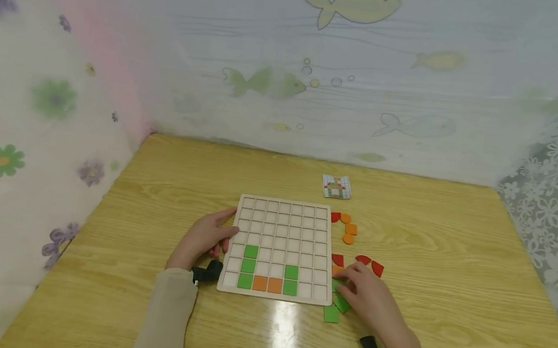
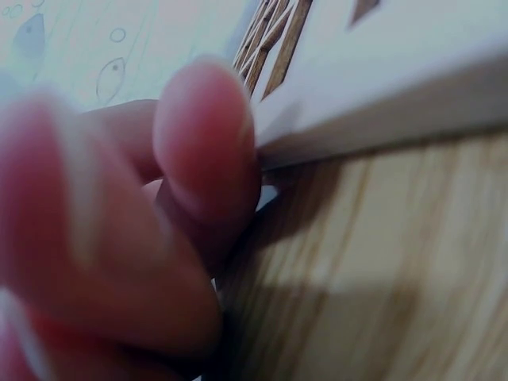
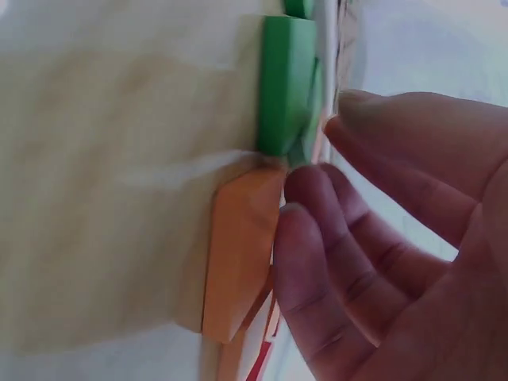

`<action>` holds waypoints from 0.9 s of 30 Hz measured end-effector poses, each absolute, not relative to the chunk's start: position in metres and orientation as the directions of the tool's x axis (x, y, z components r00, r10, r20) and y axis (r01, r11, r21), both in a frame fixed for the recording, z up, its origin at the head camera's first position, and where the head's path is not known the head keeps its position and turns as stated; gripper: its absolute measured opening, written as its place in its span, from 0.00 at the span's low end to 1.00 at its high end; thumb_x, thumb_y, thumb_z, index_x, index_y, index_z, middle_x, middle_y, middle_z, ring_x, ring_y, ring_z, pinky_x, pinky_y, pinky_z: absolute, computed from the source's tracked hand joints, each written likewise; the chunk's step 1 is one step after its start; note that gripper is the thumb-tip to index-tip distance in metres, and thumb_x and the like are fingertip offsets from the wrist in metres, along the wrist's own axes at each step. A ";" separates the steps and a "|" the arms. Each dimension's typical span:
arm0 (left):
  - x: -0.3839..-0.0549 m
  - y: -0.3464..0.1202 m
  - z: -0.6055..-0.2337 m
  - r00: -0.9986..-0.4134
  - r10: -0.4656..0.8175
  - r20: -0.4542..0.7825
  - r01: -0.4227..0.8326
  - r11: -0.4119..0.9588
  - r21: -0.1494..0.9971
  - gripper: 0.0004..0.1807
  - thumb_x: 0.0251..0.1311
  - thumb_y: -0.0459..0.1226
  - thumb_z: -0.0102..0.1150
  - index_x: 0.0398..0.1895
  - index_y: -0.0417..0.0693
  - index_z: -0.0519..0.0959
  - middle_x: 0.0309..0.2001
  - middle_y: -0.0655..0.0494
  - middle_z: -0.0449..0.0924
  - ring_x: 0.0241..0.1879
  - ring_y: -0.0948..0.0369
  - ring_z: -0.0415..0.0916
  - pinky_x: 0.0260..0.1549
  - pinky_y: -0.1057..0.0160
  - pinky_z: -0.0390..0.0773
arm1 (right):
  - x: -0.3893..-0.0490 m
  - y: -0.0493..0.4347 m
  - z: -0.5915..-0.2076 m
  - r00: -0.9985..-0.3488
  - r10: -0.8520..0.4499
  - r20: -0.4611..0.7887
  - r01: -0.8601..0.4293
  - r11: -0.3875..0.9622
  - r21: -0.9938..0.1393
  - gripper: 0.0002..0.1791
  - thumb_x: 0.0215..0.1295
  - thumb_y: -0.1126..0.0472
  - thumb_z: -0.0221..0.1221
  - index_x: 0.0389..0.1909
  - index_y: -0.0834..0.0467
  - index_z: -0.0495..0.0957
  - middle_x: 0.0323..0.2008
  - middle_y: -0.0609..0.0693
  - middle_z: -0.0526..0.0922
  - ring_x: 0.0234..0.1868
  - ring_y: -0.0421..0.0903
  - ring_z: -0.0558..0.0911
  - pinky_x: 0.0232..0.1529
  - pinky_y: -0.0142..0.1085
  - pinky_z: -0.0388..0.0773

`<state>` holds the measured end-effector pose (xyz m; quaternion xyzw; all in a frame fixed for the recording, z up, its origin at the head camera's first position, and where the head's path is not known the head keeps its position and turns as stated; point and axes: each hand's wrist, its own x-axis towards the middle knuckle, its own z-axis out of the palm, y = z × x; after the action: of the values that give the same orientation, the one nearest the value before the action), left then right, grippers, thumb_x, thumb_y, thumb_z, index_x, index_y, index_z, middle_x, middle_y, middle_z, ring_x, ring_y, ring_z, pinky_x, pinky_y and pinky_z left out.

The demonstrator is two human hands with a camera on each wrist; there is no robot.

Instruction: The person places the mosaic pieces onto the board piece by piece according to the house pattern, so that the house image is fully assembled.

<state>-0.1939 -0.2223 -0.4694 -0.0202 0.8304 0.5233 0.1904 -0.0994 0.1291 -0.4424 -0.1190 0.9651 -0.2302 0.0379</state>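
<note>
A light wooden grid board (image 1: 279, 247) lies on the table, with green square tiles (image 1: 248, 266) and orange square tiles (image 1: 266, 284) set in its lower cells. My left hand (image 1: 204, 237) is at the board's left edge, thumb over the rim and fingers along the side. In the left wrist view, curled fingers (image 2: 202, 143) meet that edge. Past the right edge, my right hand (image 1: 370, 295) hovers over loose pieces, fingertips at an orange tile (image 3: 242, 254) and a green tile (image 3: 286, 87). Its thumb and fingers stand apart in the right wrist view, nothing between them.
A small picture card (image 1: 336, 187) lies behind the board. Orange pieces (image 1: 351, 229) and red quarter-round pieces (image 1: 377, 268) are scattered to the right, and loose green tiles (image 1: 331, 314) sit by the lower right corner. Patterned cloth walls (image 1: 264, 116) border the table.
</note>
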 end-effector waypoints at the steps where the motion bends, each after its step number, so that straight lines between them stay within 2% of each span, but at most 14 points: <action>1: -0.194 -0.222 -0.469 -0.927 0.166 -0.337 -0.232 0.453 0.861 0.30 0.56 0.47 0.56 0.63 0.71 0.60 0.15 0.43 0.74 0.07 0.59 0.63 0.10 0.58 0.71 | -0.098 0.130 -0.443 -0.970 -0.243 -0.020 -0.209 0.868 -0.450 0.10 0.50 0.58 0.64 0.36 0.50 0.80 0.31 0.39 0.68 0.27 0.36 0.66 0.27 0.29 0.66; 9: -0.194 -0.222 -0.467 -0.926 0.159 -0.342 -0.239 0.454 0.858 0.31 0.56 0.46 0.56 0.63 0.71 0.59 0.15 0.43 0.74 0.07 0.59 0.64 0.10 0.57 0.72 | -0.095 0.129 -0.444 -0.975 -0.218 -0.048 -0.175 0.882 -0.438 0.14 0.47 0.57 0.67 0.37 0.50 0.78 0.30 0.41 0.66 0.27 0.37 0.65 0.26 0.30 0.64; 15: -0.193 -0.222 -0.468 -0.924 0.163 -0.346 -0.246 0.440 0.864 0.30 0.56 0.47 0.57 0.63 0.72 0.59 0.15 0.42 0.74 0.07 0.59 0.63 0.10 0.58 0.72 | -0.098 0.127 -0.444 -0.975 -0.216 -0.058 -0.163 0.864 -0.476 0.15 0.45 0.60 0.68 0.35 0.50 0.75 0.27 0.41 0.67 0.26 0.37 0.66 0.25 0.30 0.65; 20: -0.192 -0.222 -0.468 -0.922 0.163 -0.351 -0.261 0.407 0.875 0.30 0.56 0.46 0.57 0.62 0.73 0.60 0.16 0.42 0.74 0.06 0.59 0.62 0.09 0.59 0.71 | -0.101 0.129 -0.443 -0.976 -0.192 -0.101 -0.108 0.834 -0.541 0.11 0.50 0.61 0.65 0.33 0.48 0.74 0.23 0.40 0.69 0.25 0.39 0.67 0.26 0.31 0.66; 27: -0.192 -0.222 -0.468 -0.923 0.164 -0.347 -0.259 0.401 0.879 0.30 0.56 0.46 0.57 0.62 0.72 0.60 0.16 0.42 0.74 0.06 0.59 0.62 0.08 0.60 0.70 | -0.105 0.132 -0.442 -0.980 -0.192 -0.050 -0.131 0.816 -0.563 0.11 0.53 0.61 0.63 0.38 0.49 0.77 0.29 0.39 0.74 0.29 0.38 0.71 0.32 0.34 0.70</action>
<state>-0.1916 -0.2224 -0.4682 -0.0291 0.8141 0.5467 0.1936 -0.1046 0.1315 -0.4415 -0.0848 0.9514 -0.2913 0.0521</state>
